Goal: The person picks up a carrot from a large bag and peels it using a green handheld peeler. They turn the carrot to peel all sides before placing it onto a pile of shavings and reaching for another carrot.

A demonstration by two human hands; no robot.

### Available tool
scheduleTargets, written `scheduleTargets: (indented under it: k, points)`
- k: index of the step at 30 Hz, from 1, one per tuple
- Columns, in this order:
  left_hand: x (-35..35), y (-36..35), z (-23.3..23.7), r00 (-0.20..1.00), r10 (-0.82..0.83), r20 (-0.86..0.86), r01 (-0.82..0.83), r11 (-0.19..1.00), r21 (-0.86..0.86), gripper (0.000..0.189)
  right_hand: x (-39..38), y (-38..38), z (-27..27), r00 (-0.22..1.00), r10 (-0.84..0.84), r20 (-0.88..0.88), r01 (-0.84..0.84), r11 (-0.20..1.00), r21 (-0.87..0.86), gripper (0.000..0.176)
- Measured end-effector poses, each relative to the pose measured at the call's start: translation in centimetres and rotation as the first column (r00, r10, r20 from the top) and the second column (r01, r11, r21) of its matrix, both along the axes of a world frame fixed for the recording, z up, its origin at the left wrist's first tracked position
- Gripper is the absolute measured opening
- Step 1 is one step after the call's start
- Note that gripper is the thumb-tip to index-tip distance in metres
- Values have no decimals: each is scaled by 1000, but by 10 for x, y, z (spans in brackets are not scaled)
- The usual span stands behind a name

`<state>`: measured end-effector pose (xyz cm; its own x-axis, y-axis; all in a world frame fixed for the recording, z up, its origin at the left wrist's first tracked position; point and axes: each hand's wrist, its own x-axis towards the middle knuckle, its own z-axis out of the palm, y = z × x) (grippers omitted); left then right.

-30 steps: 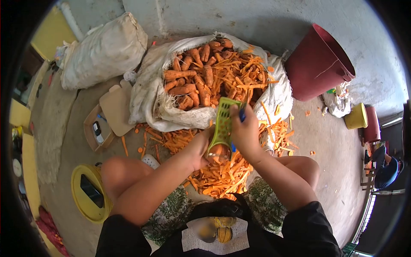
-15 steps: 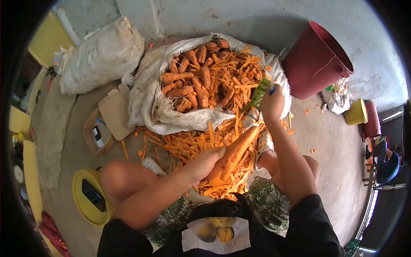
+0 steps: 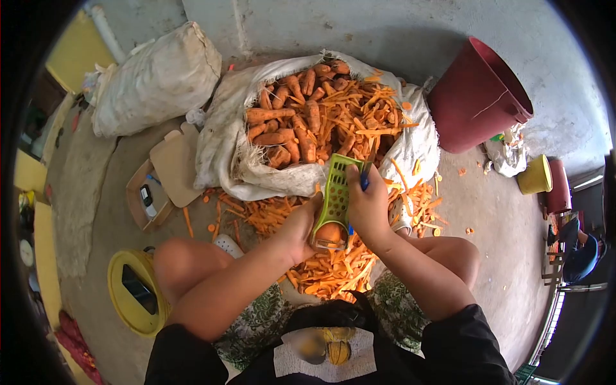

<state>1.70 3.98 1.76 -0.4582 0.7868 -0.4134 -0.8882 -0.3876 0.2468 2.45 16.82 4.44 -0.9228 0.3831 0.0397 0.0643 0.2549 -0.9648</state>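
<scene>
My right hand (image 3: 370, 200) is closed around a green peeler (image 3: 335, 183) with a holed, grater-like body. A slim blue-handled tool (image 3: 365, 176) is tucked in the same hand; its pointed end looks like a knife blade. Wrapped round a large carrot (image 3: 330, 233), my left hand (image 3: 304, 226) is partly behind the peeler. The peeler's wide end lies over the carrot, hiding most of it. Below both hands spreads a heap of orange peelings (image 3: 343, 273). Just beyond, an open white sack (image 3: 221, 157) holds unpeeled carrots (image 3: 310, 117) and more peelings.
A tall dark red bucket (image 3: 471, 106) stands by the wall at right. At left are a full white sack (image 3: 157, 80), an open cardboard box (image 3: 163, 208) and a yellow bucket (image 3: 122, 314) with a phone (image 3: 138, 289) on top. Another person (image 3: 581, 256) sits far right.
My right hand has come down and left with the peeler, from above the sack's edge onto the carrot. The left hand has raised the carrot slightly and turned its end toward me.
</scene>
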Motion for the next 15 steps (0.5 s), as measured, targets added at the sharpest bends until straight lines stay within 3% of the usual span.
scheduleTargets:
  k: [2, 3, 5, 7, 8, 9, 10, 11, 13, 15]
  points:
    - [4, 6, -2, 995, 95, 34, -88, 981, -171, 33, 2, 0, 5, 999, -13, 36, 5, 977, 215, 24]
    - [4, 7, -5, 995, 93, 35, -86, 982, -170, 33, 2, 2, 2, 999, -15, 37, 6, 976, 216, 24]
    - [3, 8, -12, 991, -25, -131, -4, 976, -219, 36, -2, 9, -9, 997, -77, -27, 81, 901, 426, 25]
    - [11, 6, 2, 982, -124, -143, 86, 966, -243, 38, -23, 35, -6, 971, -239, 18, 221, 921, 321, 23]
    - [15, 4, 6, 964, -220, -150, 174, 947, -270, 39, -38, 59, -18, 941, -338, -3, 309, 857, 412, 25]
    - [20, 6, 5, 959, -231, -164, 175, 938, -299, 42, -42, 73, -9, 929, -369, 1, 343, 864, 368, 27]
    - [21, 5, 9, 958, -235, -164, 179, 938, -297, 42, -50, 87, -11, 908, -408, -98, 403, 784, 473, 28]
    - [20, 4, 16, 945, -259, -201, 195, 937, -291, 40, -51, 97, -12, 886, -456, -78, 435, 764, 476, 28]
    - [16, 3, 19, 930, -280, -238, 208, 935, -286, 39, -52, 100, -8, 880, -459, -121, 469, 801, 373, 28]
    - [10, 2, 18, 958, -242, -156, 185, 931, -314, 39, -46, 91, 1, 893, -436, -113, 449, 838, 312, 28]
